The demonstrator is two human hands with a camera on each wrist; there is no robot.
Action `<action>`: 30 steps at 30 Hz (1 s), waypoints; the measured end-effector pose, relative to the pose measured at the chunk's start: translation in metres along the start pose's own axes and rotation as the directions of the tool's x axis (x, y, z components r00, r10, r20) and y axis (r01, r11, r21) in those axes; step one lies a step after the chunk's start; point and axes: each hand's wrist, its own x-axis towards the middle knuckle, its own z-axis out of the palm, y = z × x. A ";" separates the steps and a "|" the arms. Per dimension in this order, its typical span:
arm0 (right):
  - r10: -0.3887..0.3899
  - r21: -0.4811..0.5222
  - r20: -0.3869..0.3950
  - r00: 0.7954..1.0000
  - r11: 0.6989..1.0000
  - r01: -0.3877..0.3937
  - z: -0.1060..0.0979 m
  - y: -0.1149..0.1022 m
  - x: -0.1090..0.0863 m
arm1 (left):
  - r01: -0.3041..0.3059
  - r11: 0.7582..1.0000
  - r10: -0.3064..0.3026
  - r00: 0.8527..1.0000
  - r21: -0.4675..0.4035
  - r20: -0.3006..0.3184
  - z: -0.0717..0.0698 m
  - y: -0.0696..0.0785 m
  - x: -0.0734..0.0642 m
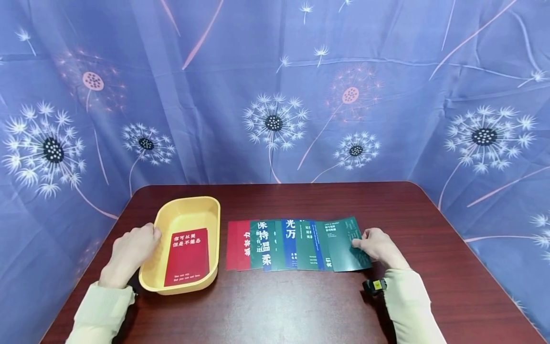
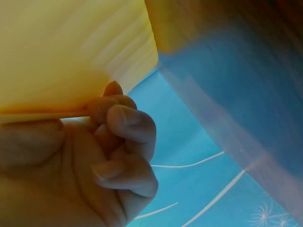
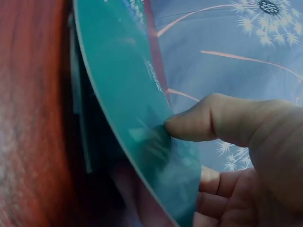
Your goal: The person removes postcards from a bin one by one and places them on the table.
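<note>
My left hand [image 1: 133, 248] grips the left rim of a yellow plastic basin [image 1: 187, 204]; the left wrist view shows the fingers [image 2: 132, 123] curled about its edge. A red card [image 1: 187, 258] with white writing lies in the basin. To the right, a row of overlapping red, green and blue cards [image 1: 279, 246] lies on the table. My right hand [image 1: 380, 246] pinches the right edge of the green card [image 1: 345, 243] at the row's right end. In the right wrist view the thumb presses its face, other fingers are behind, and the card bends up.
The dark red-brown wooden table [image 1: 292, 306] has rounded far corners. Behind and beside it hangs a blue curtain [image 1: 215, 119] with dandelion prints. A small black device with a yellow label [image 1: 378, 285] is strapped at the right wrist.
</note>
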 end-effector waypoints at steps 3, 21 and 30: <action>0.012 -0.052 -0.011 1.000 0.999 -0.012 0.001 0.001 0.001 | 0.006 1.000 -0.006 1.000 -0.002 0.001 0.000 0.000 0.000; -0.039 -0.251 -0.055 0.998 0.968 0.024 0.002 -0.005 0.000 | -0.003 1.000 0.003 1.000 0.001 -0.020 0.001 -0.002 0.000; -0.030 -0.254 -0.088 0.996 0.967 0.007 0.003 -0.009 -0.006 | 0.003 1.000 -0.003 1.000 0.008 -0.007 0.003 0.000 0.001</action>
